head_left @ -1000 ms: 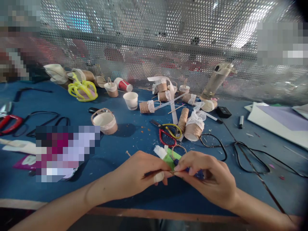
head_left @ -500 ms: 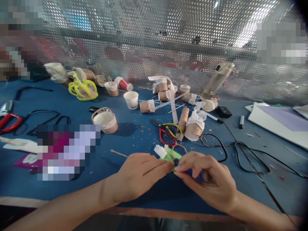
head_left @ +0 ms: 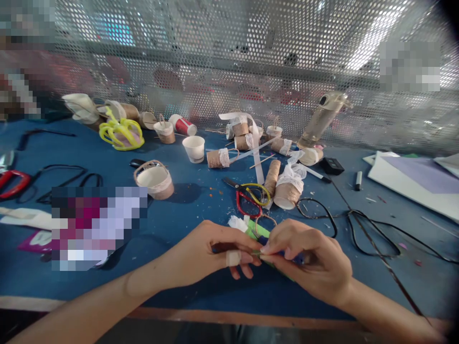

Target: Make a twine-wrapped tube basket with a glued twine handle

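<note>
In front of me the fingertips of my left hand (head_left: 211, 246) and my right hand (head_left: 311, 260) meet, both pinching a thin green strip (head_left: 256, 252). Most of the strip is hidden by my fingers. A pale wrap (head_left: 233, 258) goes round my left thumb. Just beyond the fingertips lie a bright green piece (head_left: 252, 227) and a crumpled white bit (head_left: 237, 223). Something dark blue, partly covered by my right hand, shows there too; I cannot make out its kind. Scissors (head_left: 248, 199) with red and yellow handles lie farther back, beside a twine-wrapped cup (head_left: 288, 191) with lace.
A small basket (head_left: 158, 184), a white paper cup (head_left: 193, 149) and several twine-wrapped cups stand on the blue table (head_left: 186, 210). Black cord (head_left: 353, 234) loops at right near white sheets (head_left: 412, 186). A clear bottle (head_left: 321, 119) leans against the perforated metal screen (head_left: 215, 57).
My left hand has rolled over, so its wrapped thumb and lower fingers now show. The right hand keeps its pinch in nearly the same place. The view has shifted slightly.
</note>
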### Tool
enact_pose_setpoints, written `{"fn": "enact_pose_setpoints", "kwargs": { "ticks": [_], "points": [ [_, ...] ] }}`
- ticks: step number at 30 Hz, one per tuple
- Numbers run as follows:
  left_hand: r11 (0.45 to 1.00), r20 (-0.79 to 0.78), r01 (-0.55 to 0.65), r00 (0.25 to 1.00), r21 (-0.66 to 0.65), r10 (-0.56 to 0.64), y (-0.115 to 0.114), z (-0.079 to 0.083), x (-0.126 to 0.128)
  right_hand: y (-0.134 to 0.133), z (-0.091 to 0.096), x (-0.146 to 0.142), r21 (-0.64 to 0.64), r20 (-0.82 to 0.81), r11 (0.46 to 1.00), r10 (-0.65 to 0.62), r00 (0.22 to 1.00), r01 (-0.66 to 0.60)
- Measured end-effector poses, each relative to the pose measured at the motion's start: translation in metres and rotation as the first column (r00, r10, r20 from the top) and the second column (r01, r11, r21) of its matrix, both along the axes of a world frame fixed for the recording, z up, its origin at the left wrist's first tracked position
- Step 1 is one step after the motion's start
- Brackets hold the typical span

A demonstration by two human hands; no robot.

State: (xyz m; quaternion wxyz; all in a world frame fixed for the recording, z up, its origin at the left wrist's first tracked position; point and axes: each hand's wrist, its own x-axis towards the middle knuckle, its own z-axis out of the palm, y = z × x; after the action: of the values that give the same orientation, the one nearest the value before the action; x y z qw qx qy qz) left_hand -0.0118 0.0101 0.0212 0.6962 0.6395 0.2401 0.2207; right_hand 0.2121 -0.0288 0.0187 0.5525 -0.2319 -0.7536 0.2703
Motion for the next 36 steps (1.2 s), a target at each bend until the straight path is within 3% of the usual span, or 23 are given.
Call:
{"fn": "enact_pose_setpoints", "kwargs": {
  "ticks": [11, 13, 16, 18, 25, 28, 33, 36],
  "points": [
    [0.955, 0.031, -0.089, 0.996, 0.282, 0.084, -0.006, -0.009, 0.0, -0.002, -0.009, 0.0, -0.072, -0.002, 0.994, -0.079, 0.997, 0.078],
    [0.913, 0.038, -0.096, 0.995, 0.397, 0.089, -0.005, -0.009, 0.0, -0.002, -0.009, 0.0, -0.095, -0.011, 0.992, -0.08, 0.997, 0.079],
    [0.789, 0.032, -0.115, 0.992, 0.604, 0.12, -0.003, -0.011, -0.001, -0.002, -0.009, -0.001, -0.114, -0.015, 0.989, -0.091, 0.996, 0.089],
    [0.732, 0.014, -0.116, 0.99, 0.671, 0.144, -0.004, -0.012, -0.002, -0.002, -0.008, -0.002, -0.112, -0.011, 0.988, -0.106, 0.994, 0.104],
    [0.785, -0.028, -0.12, 0.985, 0.608, 0.172, -0.01, -0.015, -0.003, -0.002, -0.01, 0.0, -0.145, -0.01, 0.977, -0.157, 0.988, 0.154],
    [0.712, -0.01, -0.124, 0.983, 0.691, 0.181, -0.009, -0.017, -0.003, -0.003, -0.014, 0.0, -0.177, -0.031, 0.971, -0.167, 0.985, 0.159],
    [0.527, 0.074, -0.179, 0.974, 0.831, 0.214, -0.006, -0.019, -0.004, -0.005, -0.017, -0.001, -0.292, -0.058, 0.937, -0.217, 0.974, 0.191],
    [0.477, 0.064, -0.166, 0.973, 0.863, 0.223, -0.007, -0.019, -0.004, -0.006, -0.015, -0.003, -0.39, -0.069, 0.9, -0.238, 0.969, 0.194]
  ]
}}
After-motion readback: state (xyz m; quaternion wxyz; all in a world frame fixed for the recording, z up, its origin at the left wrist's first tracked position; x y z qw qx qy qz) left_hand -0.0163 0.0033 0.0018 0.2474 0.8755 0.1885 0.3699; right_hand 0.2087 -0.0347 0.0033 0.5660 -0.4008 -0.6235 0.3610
